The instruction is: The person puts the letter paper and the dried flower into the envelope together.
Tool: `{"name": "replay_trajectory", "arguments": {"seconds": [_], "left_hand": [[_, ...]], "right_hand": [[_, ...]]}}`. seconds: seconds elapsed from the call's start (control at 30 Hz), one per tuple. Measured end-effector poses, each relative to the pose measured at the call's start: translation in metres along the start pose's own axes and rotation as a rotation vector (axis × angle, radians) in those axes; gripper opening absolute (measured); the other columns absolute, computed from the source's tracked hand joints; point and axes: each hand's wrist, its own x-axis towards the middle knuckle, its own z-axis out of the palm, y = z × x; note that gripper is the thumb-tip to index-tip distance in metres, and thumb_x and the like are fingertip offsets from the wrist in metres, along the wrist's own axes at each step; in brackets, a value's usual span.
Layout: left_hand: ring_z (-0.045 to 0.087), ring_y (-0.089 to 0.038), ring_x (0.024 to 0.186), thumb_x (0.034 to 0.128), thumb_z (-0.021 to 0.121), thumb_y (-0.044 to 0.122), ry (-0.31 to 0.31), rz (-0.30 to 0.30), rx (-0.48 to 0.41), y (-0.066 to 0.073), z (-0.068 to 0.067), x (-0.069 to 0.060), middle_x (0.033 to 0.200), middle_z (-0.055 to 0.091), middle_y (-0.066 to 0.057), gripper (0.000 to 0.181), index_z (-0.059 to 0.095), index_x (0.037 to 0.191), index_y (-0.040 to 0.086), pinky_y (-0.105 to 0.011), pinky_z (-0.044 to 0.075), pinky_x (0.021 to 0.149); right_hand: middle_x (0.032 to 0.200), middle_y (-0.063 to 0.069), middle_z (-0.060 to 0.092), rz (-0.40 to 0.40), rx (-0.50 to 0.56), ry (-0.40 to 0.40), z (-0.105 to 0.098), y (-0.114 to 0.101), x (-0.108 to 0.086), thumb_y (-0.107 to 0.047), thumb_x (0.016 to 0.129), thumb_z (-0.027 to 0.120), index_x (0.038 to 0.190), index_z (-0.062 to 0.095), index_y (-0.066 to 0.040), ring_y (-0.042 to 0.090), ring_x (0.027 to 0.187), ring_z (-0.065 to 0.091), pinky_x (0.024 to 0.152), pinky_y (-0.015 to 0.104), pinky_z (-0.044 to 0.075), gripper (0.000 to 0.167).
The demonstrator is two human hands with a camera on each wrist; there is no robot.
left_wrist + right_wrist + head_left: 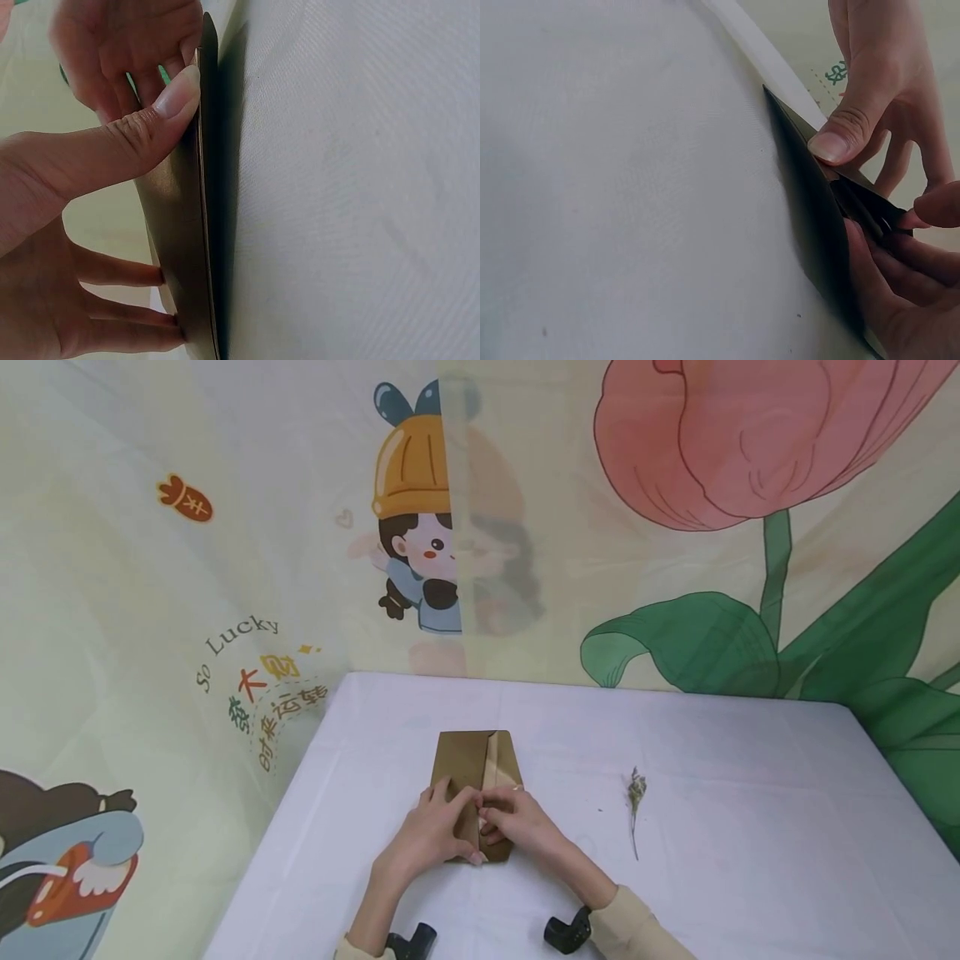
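A brown paper envelope (461, 752) lies on the white table with a paler strip along its right side. My left hand (431, 831) spreads over its left part, fingertips on the surface; its thumb presses the near edge, also seen in the left wrist view on the envelope (176, 225). From the right, my right hand (525, 822) pinches a flap near the middle with thumb and forefinger, its other fingers bent beneath. In the right wrist view the envelope's edge (791, 116) gapes, and my right hand (900, 304) has fingers within the gap. What is inside cannot be made out.
A small dried flower sprig (636, 793) lies on the table (750, 810) to the right of the envelope. Behind the table hangs a printed cloth (525, 635). Black wrist devices (567, 932) sit close to the table surface at both wrists.
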Motion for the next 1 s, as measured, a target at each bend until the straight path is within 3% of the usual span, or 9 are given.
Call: {"name": "replay_trajectory", "arguments": {"seconds": [0.33,0.8,1.0], "left_hand": [[0.04,-0.061,0.136,0.0666,0.094,0.044,0.001,-0.008,0.012,0.0,0.003,0.001,0.155,0.035,-0.033,0.073,0.058,0.129,0.03,-0.07,0.048,0.093],[0.042,-0.061,0.133,0.0666,0.094,0.043,0.008,0.003,0.005,-0.001,0.003,0.001,0.153,0.037,-0.033,0.068,0.058,0.122,0.03,-0.07,0.049,0.089],[0.043,-0.06,0.132,0.0656,0.094,0.044,0.013,0.018,-0.004,-0.002,0.003,0.002,0.152,0.038,-0.031,0.068,0.058,0.121,0.03,-0.069,0.049,0.088]], "right_hand": [[0.106,0.023,0.072,0.012,0.025,0.022,-0.007,0.0,-0.008,-0.004,0.099,0.053,0.124,0.06,0.011,0.022,0.078,0.071,0.075,0.039,0.062,0.03],[0.104,0.021,0.073,0.011,0.007,0.031,-0.027,0.003,-0.022,-0.01,0.103,0.055,0.123,0.061,0.011,0.028,0.086,0.072,0.076,0.042,0.061,0.029],[0.099,0.019,0.074,0.02,-0.062,0.15,-0.049,0.005,-0.033,-0.009,0.102,0.056,0.116,0.066,0.007,0.024,0.078,0.07,0.071,0.036,0.06,0.024]]}}
